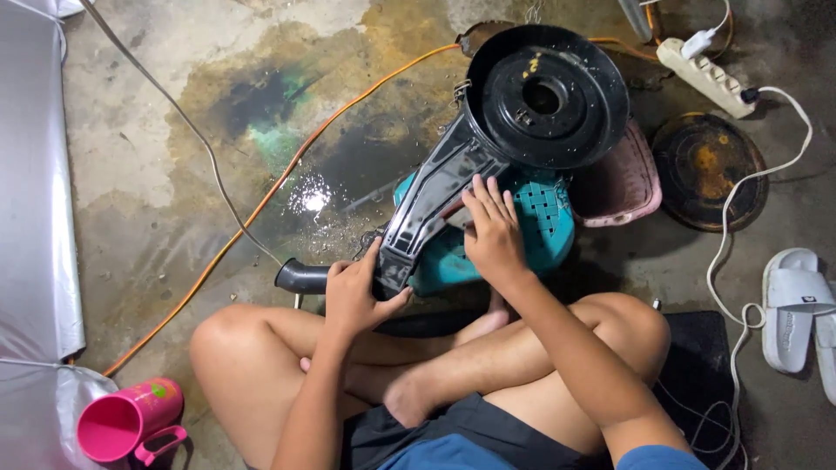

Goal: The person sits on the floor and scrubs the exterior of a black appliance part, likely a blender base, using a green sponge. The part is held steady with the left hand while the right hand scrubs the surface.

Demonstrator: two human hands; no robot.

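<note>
A black air-cleaner housing [522, 113], with a round pan and a long snout, lies across a teal plastic stool [544, 222] in front of my crossed legs. My left hand [353, 292] grips the lower end of the snout, thumb up against it. Flat on the snout's upper side, fingers spread, rests my right hand [494, 235], partly over the stool. A short black rubber elbow hose [302, 277] lies on the floor just left of my left hand.
Wet, stained concrete floor [157, 157] with an orange cable [279, 174] and a grey cable crossing it. A pink basin [623, 183], a rusty round lid [710, 170], a white power strip [705, 77], white sandals [797, 305] at right; a pink jug [126, 422] at lower left.
</note>
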